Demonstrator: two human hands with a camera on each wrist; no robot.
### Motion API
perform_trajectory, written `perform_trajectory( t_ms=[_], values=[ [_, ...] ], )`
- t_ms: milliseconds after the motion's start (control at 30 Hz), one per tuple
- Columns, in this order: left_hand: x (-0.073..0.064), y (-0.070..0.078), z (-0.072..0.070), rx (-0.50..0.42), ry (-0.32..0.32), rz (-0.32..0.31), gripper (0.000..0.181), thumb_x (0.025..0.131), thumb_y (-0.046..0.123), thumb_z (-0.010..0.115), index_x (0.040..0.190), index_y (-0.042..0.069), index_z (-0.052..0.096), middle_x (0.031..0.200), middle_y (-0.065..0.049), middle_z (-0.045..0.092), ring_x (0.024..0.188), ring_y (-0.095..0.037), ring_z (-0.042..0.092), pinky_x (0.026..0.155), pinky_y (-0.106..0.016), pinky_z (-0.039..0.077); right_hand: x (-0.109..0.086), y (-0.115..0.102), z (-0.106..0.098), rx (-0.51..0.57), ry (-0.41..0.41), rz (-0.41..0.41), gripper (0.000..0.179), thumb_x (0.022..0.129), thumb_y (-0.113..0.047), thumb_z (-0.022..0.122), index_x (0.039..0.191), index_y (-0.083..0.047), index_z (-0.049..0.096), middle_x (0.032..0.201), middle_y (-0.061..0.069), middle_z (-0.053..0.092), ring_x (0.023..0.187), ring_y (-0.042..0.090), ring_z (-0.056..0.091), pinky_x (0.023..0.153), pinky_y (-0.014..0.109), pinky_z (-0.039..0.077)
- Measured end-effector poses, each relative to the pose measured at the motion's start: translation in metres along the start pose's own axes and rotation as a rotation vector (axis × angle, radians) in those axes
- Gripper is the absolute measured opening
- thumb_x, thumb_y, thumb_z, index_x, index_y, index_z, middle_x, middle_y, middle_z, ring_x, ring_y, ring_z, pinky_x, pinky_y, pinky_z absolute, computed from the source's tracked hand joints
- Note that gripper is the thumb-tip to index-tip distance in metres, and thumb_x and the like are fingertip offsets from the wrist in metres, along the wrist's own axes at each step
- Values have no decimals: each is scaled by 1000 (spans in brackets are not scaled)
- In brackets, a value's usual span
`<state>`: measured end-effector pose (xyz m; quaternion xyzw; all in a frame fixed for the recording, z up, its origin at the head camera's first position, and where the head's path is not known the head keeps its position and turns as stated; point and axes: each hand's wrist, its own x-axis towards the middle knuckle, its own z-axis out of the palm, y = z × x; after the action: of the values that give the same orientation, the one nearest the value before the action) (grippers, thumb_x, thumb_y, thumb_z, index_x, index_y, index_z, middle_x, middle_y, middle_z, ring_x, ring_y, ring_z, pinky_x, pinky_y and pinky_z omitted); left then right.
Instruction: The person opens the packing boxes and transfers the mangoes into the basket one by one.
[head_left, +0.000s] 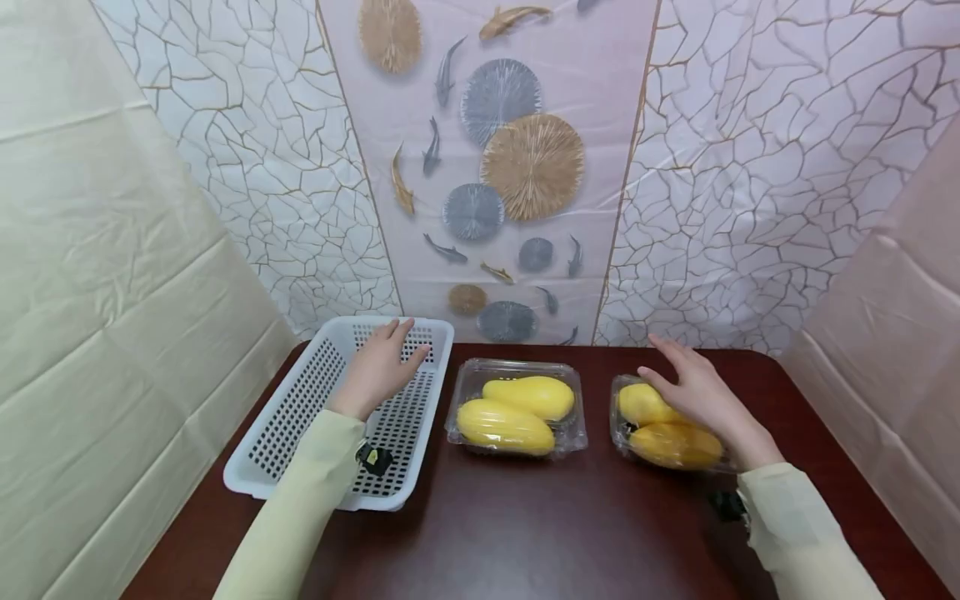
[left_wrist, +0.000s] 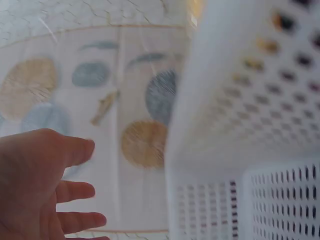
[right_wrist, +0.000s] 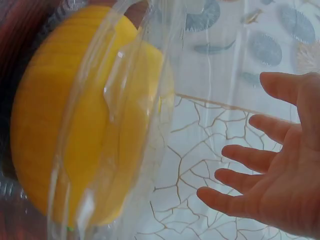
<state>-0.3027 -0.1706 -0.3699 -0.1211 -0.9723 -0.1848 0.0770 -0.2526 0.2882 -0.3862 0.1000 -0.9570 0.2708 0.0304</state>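
One clear fruit box (head_left: 578,427) sits between white basket (head_left: 437,390) and right hand (head_left: 701,390).

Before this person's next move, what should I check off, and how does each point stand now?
1. Left grip holds nothing, fingers extended: ok.
2. Right grip holds nothing, fingers extended: ok.
3. White perforated basket upright on the table: ok.
4. Middle clear clamshell has two yellow fruits inside: ok.
5. Right-hand clear clamshell unobstructed in the head view: not ok, right grip partly covers it.
6. Both clamshells latched: cannot tell.
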Motion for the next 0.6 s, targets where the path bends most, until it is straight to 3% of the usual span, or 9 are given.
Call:
perform_trajectory(
  t_ms=[167,400,600],
  values=[
    [-8,18,-1,-75,24,20,62,104,41,51,156,8,37,157,-22,36,143,-41,36,111,-59,35,-2,-5,5,19,23,-33,68,104,-39,55,155,0,33,155,32,33,142,53,26,109,69,25],
    [-26,50,3,-203,18,59,59,104,40,53,152,6,43,152,-18,45,141,-36,41,113,-53,35,-4,-14,12,51,20,-27,63,105,-37,55,155,-5,36,155,29,34,139,50,33,107,67,32],
    [-43,80,24,-294,16,110,60,103,38,56,151,4,44,148,-18,49,136,-35,47,109,-52,40,-5,-21,21,95,29,-84,56,105,-34,54,155,-12,41,154,22,40,134,46,43,101,65,41]
  ],
)
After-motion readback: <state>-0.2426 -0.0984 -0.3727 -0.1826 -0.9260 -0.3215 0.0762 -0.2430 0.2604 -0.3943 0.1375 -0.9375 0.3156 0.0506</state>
